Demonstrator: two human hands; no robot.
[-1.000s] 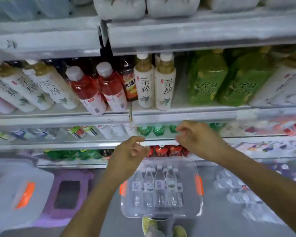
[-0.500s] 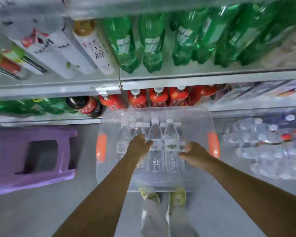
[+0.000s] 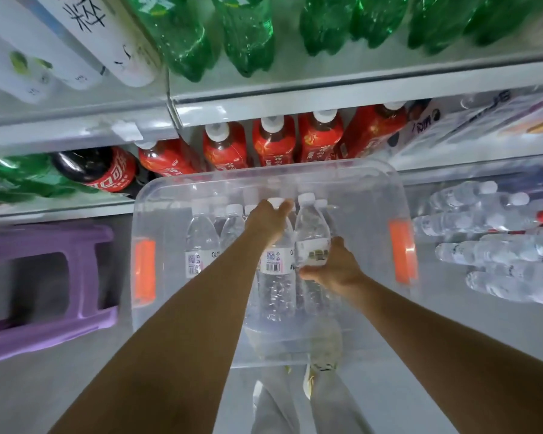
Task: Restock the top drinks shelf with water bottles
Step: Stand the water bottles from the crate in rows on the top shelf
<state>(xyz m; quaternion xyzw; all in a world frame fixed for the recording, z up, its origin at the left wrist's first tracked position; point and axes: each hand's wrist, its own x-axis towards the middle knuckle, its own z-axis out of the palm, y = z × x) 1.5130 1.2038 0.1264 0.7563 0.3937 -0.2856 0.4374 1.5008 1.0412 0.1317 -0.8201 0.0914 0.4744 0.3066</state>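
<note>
- Reaching down into a clear plastic bin on the floor, both hands work among upright water bottles with white caps.
- Left hand is over the top of one water bottle, its fingers curled round the neck just under the cap.
- Right hand holds a second bottle by its lower body, fingers wrapped round the label band; this bottle sits higher than its neighbours and tilts slightly.
- More bottles stand in the bin to the left of the held pair, touching one another.
- Orange latches sit on the bin's left and right walls.
- Behind the bin, a low shelf carries red-labelled drinks and a cola bottle; the shelf above holds green bottles.
- A purple stool stands left of the bin.
- Shrink-wrapped packs of water lie on the floor to the right.
- The top drinks shelf is out of view.
</note>
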